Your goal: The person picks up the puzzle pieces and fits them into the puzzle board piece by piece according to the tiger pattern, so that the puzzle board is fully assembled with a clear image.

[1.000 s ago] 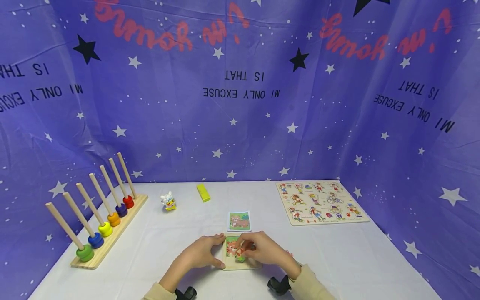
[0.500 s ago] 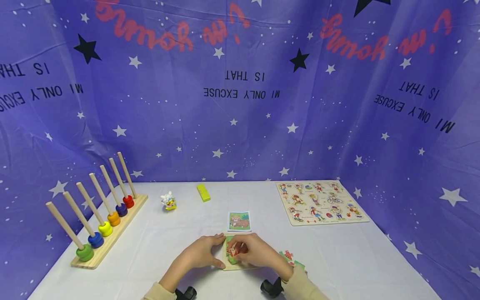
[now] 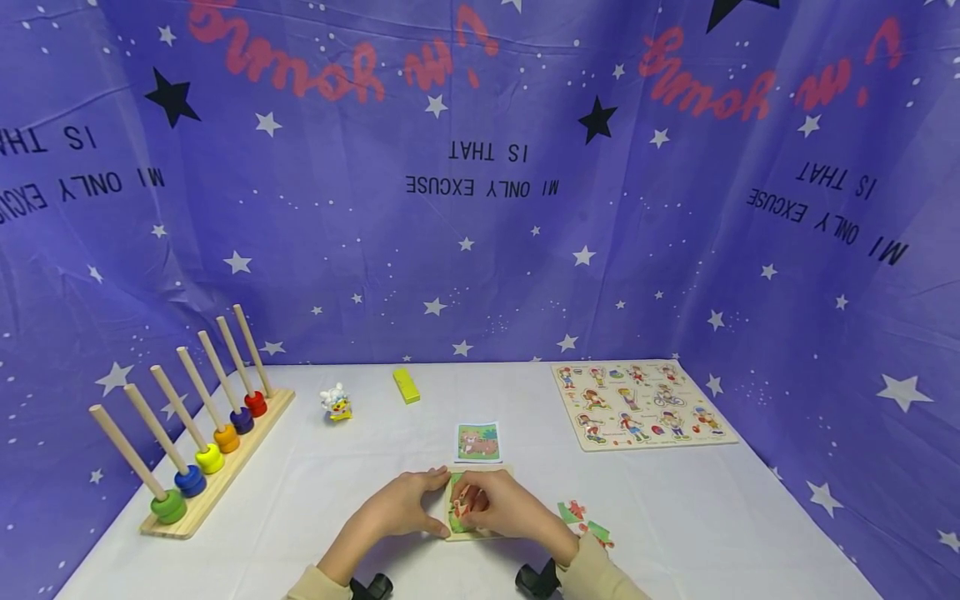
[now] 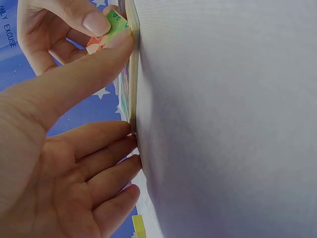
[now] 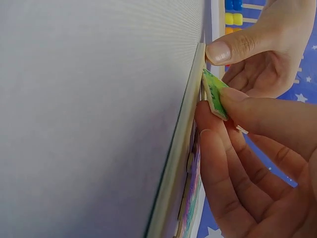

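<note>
A small square wooden puzzle board (image 3: 491,536) lies on the white table in front of the person. My left hand (image 3: 405,504) spans its left edge, thumb on the near corner and relaxed fingertips against the far part. Between the thumb and fingers of my right hand (image 3: 504,500) is a green and red puzzle piece (image 5: 214,94), pinched and tilted, its lower edge right at the board's near-left corner. Green picture surface shows inside the board, partly hidden by the right hand. Just beyond lies a picture card (image 3: 478,442) with a brown animal on green.
Several loose puzzle pieces (image 3: 598,530) lie right of the right hand. A bead-and-peg rack (image 3: 217,475) stands at left. Farther back are a small white-and-yellow figurine (image 3: 337,402), a yellow block (image 3: 407,386) and a large peg-puzzle board (image 3: 645,407).
My right hand has moved left across the board with the pinched piece, toward the near-left corner. The loose pieces at right have come into view. The left hand has stayed in place.
</note>
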`<state>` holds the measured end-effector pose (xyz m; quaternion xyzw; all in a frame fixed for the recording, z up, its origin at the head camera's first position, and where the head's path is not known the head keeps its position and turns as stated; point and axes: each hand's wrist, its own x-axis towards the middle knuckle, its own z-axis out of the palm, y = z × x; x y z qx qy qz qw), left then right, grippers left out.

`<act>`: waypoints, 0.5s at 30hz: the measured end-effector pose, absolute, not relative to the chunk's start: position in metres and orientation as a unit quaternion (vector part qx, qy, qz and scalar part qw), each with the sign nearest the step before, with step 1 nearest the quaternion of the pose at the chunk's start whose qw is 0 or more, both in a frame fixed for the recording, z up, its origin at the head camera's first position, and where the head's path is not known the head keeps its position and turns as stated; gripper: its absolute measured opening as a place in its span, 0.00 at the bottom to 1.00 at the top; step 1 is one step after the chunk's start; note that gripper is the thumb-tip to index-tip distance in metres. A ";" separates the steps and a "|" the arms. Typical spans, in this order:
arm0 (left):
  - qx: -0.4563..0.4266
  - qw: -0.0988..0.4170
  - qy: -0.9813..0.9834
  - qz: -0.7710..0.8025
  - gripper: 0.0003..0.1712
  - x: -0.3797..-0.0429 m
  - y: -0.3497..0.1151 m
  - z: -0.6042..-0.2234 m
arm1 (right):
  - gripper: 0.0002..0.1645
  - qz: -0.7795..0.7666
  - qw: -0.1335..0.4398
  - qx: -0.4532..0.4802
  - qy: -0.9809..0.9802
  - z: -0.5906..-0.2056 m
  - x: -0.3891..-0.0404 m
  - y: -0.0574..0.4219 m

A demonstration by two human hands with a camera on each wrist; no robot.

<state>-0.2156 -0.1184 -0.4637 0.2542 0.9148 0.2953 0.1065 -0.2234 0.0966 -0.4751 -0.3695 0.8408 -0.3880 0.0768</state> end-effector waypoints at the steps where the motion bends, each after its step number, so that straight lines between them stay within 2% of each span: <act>1: 0.253 0.107 0.915 0.295 0.49 -0.215 -0.118 -0.463 | 0.15 -0.386 0.077 -0.369 0.842 -0.475 -0.223 0.096; 15: 0.255 0.102 0.917 0.288 0.48 -0.215 -0.118 -0.465 | 0.14 -0.380 0.076 -0.345 0.855 -0.467 -0.219 0.099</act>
